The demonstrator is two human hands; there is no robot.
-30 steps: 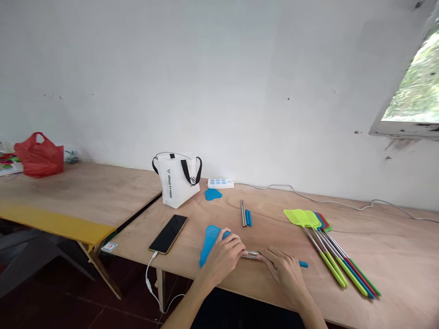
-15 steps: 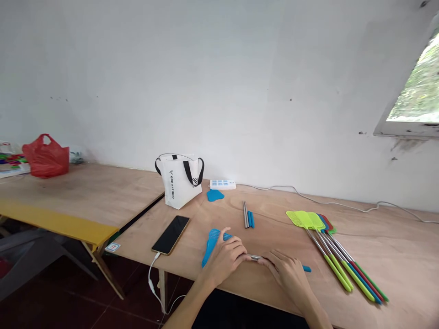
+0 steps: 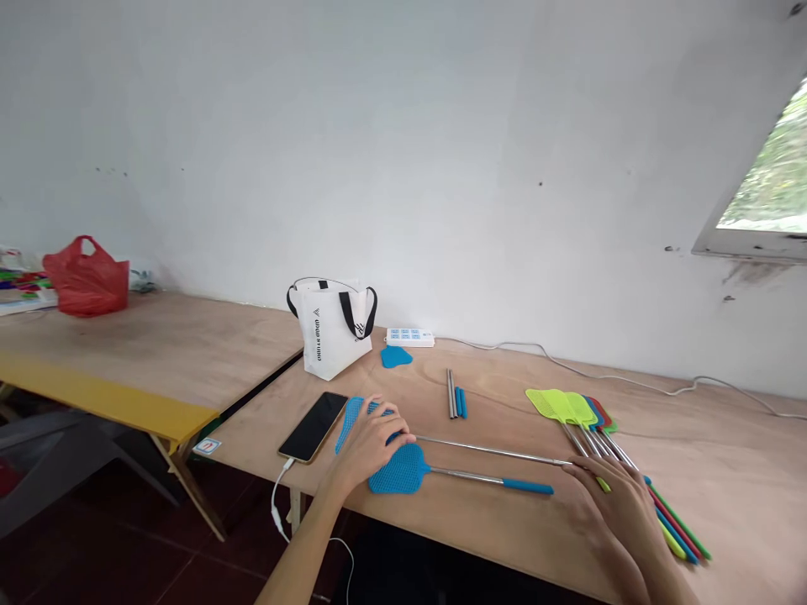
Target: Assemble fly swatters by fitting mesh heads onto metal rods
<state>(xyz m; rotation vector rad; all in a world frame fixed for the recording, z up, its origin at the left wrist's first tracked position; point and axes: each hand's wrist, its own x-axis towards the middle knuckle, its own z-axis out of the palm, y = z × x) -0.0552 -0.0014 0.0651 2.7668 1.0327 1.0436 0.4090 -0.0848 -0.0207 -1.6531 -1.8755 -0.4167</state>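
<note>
My left hand is closed on the head end of a blue fly swatter, next to the phone. Its thin metal rod stretches long across the table to my right hand, whose fingers close over the far end beside the swatter pile. A second blue fly swatter with a blue grip lies flat just in front, between my hands, touched by neither.
A pile of green, blue and red fly swatters lies at the right. Loose rods and blue grips, a blue swatter head, a white tote bag, a power strip and a charging phone sit on the plywood table. A red bag is far left.
My hands have moved apart: the left went toward the phone, the right toward the swatter pile, and the rod between them is now drawn out long. The second blue swatter lies uncovered.
</note>
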